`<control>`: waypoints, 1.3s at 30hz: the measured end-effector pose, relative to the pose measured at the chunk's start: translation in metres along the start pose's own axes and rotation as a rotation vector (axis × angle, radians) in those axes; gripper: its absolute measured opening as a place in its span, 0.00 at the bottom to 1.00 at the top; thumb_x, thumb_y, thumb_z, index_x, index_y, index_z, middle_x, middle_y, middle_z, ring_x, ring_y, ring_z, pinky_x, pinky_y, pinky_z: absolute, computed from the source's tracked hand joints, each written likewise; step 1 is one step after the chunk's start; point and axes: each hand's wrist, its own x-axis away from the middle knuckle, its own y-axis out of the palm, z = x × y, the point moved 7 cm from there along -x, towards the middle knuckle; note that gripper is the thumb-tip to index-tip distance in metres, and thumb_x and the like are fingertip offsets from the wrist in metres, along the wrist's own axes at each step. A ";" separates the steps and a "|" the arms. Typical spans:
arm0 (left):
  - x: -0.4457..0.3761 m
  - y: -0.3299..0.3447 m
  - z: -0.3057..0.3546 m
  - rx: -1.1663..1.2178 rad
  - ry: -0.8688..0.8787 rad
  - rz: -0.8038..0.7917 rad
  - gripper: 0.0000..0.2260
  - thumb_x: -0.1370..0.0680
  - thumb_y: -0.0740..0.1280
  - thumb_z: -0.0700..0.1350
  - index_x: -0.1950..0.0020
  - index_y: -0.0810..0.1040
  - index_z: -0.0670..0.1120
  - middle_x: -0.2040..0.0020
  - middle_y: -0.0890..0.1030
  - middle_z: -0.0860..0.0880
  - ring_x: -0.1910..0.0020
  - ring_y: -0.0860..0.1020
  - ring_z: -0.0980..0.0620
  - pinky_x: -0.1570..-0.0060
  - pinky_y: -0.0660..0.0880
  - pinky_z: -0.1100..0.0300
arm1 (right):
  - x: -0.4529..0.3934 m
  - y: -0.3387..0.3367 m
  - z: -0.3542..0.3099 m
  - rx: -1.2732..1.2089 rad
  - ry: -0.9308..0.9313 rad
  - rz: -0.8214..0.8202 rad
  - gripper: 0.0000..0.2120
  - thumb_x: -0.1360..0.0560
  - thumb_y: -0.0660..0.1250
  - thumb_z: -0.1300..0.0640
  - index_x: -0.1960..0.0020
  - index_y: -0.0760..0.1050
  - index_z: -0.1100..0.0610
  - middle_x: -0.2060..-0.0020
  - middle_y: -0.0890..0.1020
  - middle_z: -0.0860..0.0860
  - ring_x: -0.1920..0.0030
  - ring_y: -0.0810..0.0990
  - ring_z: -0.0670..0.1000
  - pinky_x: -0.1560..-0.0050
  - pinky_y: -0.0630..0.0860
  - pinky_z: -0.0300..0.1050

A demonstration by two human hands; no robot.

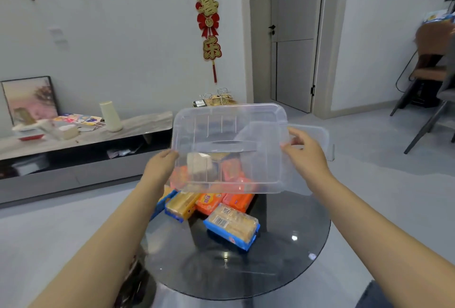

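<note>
The clear box (229,135) is held up between both hands, tilted above the tabletop (246,270). The left hand (162,165) grips its left edge and the right hand (305,152) grips its right edge. Biscuit packs (231,227) lie on the tabletop beneath it.

Pretty bright, even indoor light, soft and a bit cool, hardly any hard shadows. The dark glass tabletop (283,258) picks up a few small white glare spots. Wide-angle lens bends the door frame (320,37) and stretches the edges. Whole picture's slightly soft, and the person (435,34) far right is smeared with motion blur.
</note>
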 end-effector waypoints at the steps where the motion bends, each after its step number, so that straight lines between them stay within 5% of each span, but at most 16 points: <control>1: 0.008 -0.011 -0.011 0.023 -0.072 -0.013 0.15 0.22 0.61 0.50 0.40 0.76 0.44 0.38 0.77 0.41 0.43 0.76 0.40 0.39 0.73 0.48 | 0.009 0.004 0.004 -0.065 0.026 -0.017 0.18 0.25 0.64 0.55 0.36 0.72 0.48 0.49 0.76 0.49 0.52 0.76 0.50 0.57 0.71 0.43; 4: 0.032 -0.021 -0.035 0.296 -0.227 -0.158 0.15 0.22 0.60 0.54 0.47 0.76 0.43 0.52 0.77 0.41 0.55 0.77 0.44 0.52 0.77 0.52 | 0.027 0.010 0.020 -0.223 0.177 -0.062 0.10 0.23 0.59 0.54 0.42 0.72 0.50 0.48 0.77 0.51 0.57 0.77 0.51 0.59 0.73 0.43; 8: 0.043 -0.029 -0.055 0.501 -0.277 -0.255 0.21 0.21 0.57 0.57 0.51 0.74 0.38 0.54 0.77 0.37 0.52 0.78 0.42 0.48 0.76 0.51 | 0.043 0.003 0.039 -0.363 0.374 -0.064 0.13 0.21 0.57 0.49 0.59 0.74 0.55 0.54 0.79 0.55 0.61 0.78 0.53 0.62 0.76 0.44; 10: 0.049 -0.027 -0.058 0.396 -0.245 -0.313 0.21 0.20 0.57 0.55 0.48 0.76 0.36 0.56 0.79 0.39 0.57 0.80 0.44 0.56 0.78 0.54 | 0.047 -0.008 0.049 -0.229 0.383 -0.070 0.11 0.23 0.61 0.52 0.62 0.74 0.55 0.48 0.80 0.59 0.59 0.77 0.55 0.62 0.73 0.45; 12: 0.058 -0.019 -0.058 0.217 -0.174 -0.384 0.12 0.21 0.62 0.45 0.47 0.77 0.37 0.58 0.82 0.42 0.62 0.82 0.48 0.65 0.80 0.58 | 0.051 -0.015 0.055 -0.106 0.358 -0.094 0.02 0.26 0.65 0.59 0.57 0.76 0.56 0.40 0.78 0.60 0.48 0.78 0.59 0.48 0.75 0.51; 13: 0.062 -0.011 -0.061 0.138 -0.146 -0.418 0.07 0.22 0.63 0.40 0.50 0.78 0.38 0.58 0.83 0.43 0.63 0.82 0.49 0.67 0.80 0.60 | 0.054 -0.019 0.062 -0.050 0.354 -0.107 0.06 0.27 0.66 0.63 0.51 0.76 0.57 0.38 0.77 0.59 0.42 0.77 0.60 0.41 0.73 0.54; 16: 0.070 0.006 -0.072 -0.062 -0.139 -0.437 0.05 0.24 0.64 0.33 0.50 0.76 0.39 0.51 0.80 0.39 0.58 0.81 0.45 0.59 0.81 0.56 | 0.059 -0.023 0.084 0.073 0.402 -0.136 0.20 0.28 0.66 0.66 0.36 0.72 0.61 0.41 0.76 0.57 0.41 0.76 0.59 0.41 0.72 0.53; 18: 0.073 0.020 -0.079 -0.158 -0.135 -0.470 0.11 0.27 0.66 0.32 0.45 0.75 0.39 0.48 0.81 0.35 0.55 0.80 0.43 0.51 0.80 0.49 | 0.062 -0.025 0.103 0.136 0.472 -0.204 0.16 0.27 0.64 0.68 0.40 0.75 0.64 0.55 0.80 0.57 0.53 0.79 0.59 0.53 0.76 0.49; 21: 0.074 0.046 -0.090 -0.234 -0.103 -0.560 0.13 0.25 0.66 0.38 0.41 0.76 0.41 0.52 0.84 0.42 0.59 0.82 0.52 0.59 0.79 0.59 | 0.062 -0.039 0.127 0.134 0.577 -0.207 0.14 0.25 0.58 0.72 0.43 0.76 0.68 0.69 0.77 0.57 0.71 0.73 0.54 0.79 0.71 0.34; 23: 0.070 0.058 -0.094 -0.375 -0.005 -0.575 0.15 0.24 0.63 0.40 0.38 0.76 0.44 0.50 0.82 0.48 0.53 0.80 0.55 0.56 0.76 0.63 | 0.059 -0.050 0.139 0.110 0.601 -0.161 0.17 0.24 0.55 0.73 0.38 0.73 0.65 0.69 0.76 0.58 0.73 0.71 0.54 0.85 0.66 0.31; 28: 0.058 0.093 -0.098 -0.849 0.423 -0.695 0.33 0.29 0.71 0.47 0.26 0.62 0.51 0.24 0.60 0.50 0.26 0.60 0.51 0.28 0.61 0.53 | 0.050 -0.071 0.162 0.080 0.601 -0.103 0.22 0.23 0.54 0.70 0.31 0.68 0.59 0.67 0.76 0.57 0.73 0.71 0.54 0.75 0.70 0.40; 32: 0.050 0.118 -0.105 -0.963 0.463 -0.794 0.48 0.35 0.75 0.55 0.23 0.50 0.54 0.23 0.57 0.52 0.25 0.58 0.50 0.26 0.57 0.47 | 0.049 -0.079 0.174 0.103 0.593 -0.090 0.21 0.22 0.55 0.68 0.31 0.68 0.57 0.68 0.76 0.57 0.74 0.72 0.54 0.73 0.72 0.41; 39: 0.043 0.115 -0.108 -1.143 0.518 -0.729 0.52 0.41 0.75 0.60 0.24 0.49 0.59 0.25 0.64 0.53 0.28 0.64 0.49 0.29 0.60 0.45 | 0.051 -0.079 0.184 0.107 0.552 -0.117 0.19 0.22 0.59 0.66 0.33 0.69 0.56 0.68 0.75 0.56 0.73 0.73 0.54 0.73 0.74 0.42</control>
